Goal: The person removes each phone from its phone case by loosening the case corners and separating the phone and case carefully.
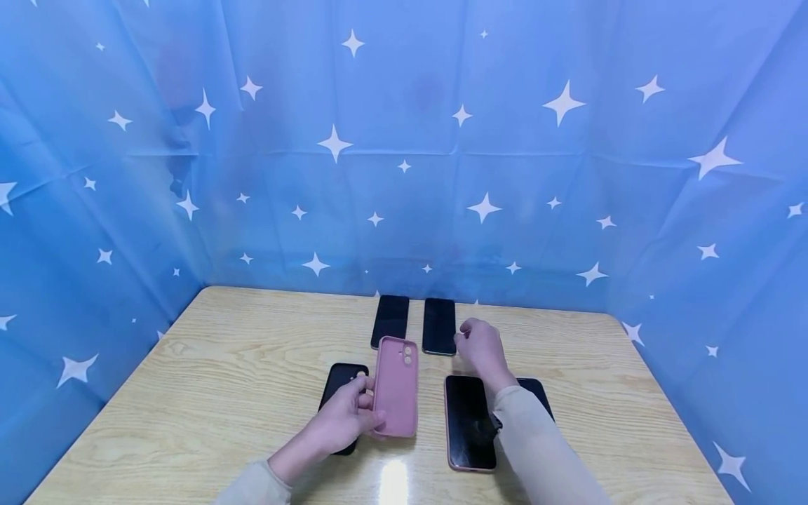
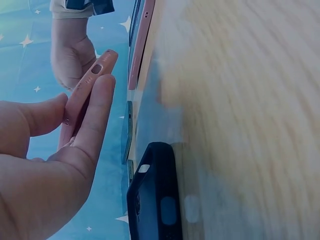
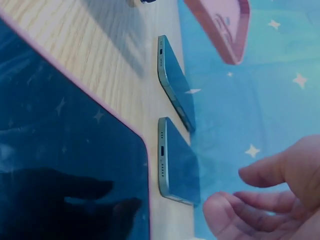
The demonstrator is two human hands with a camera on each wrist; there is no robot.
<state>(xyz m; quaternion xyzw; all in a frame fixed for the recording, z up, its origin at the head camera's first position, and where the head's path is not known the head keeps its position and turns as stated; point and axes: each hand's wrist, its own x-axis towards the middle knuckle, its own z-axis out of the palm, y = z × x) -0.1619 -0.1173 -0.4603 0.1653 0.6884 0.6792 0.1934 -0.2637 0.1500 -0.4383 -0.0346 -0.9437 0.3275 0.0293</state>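
My left hand [image 1: 346, 419] grips a pink phone case [image 1: 398, 389] by its lower left edge, with its inner side and camera holes facing me. In the left wrist view, thumb and fingers pinch the case's end around its port opening, raised above the table. A black phone case [image 1: 337, 386] lies partly behind the left hand. My right hand [image 1: 482, 348] hovers beside the right one of two dark phones, its fingers loosely bent and holding nothing. In the right wrist view a gap shows between that phone [image 3: 180, 167] and the fingertips [image 3: 220, 215].
Farther back lies the left dark phone [image 1: 390, 319], beside the right one [image 1: 439, 326]. A phone in a pink case [image 1: 467, 428] lies under the right forearm, with another dark phone [image 1: 536, 394] partly hidden by the sleeve. Behind the wooden table [image 1: 252, 358] hangs a blue star-patterned curtain [image 1: 404, 231].
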